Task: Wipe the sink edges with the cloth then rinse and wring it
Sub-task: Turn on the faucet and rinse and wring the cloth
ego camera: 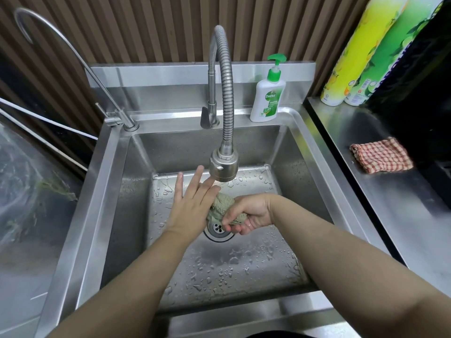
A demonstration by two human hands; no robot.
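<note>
The right hand [246, 213] is clenching its fingers around the bunched green cloth [220, 207] over the drain [218, 230], at six o'clock of the spray head [223, 167]. The left hand [192, 203], fingers released, is touching it. Judging by the wet sink [107, 191], wiping seems finished; wringing is underway.

Cloth [220, 206]: grey-green. Sink [102, 181]: silver steel. Soap bottle [268, 98]: white, green pump. Towel [382, 155]: red-white check.

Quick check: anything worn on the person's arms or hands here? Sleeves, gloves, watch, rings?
Nothing worn that shows. The left hand and right hand are bare, with no gloves, rings or watch visible. Both forearms are bare up to the frame edge, with no sleeve in view. The right hand looks wet.
</note>
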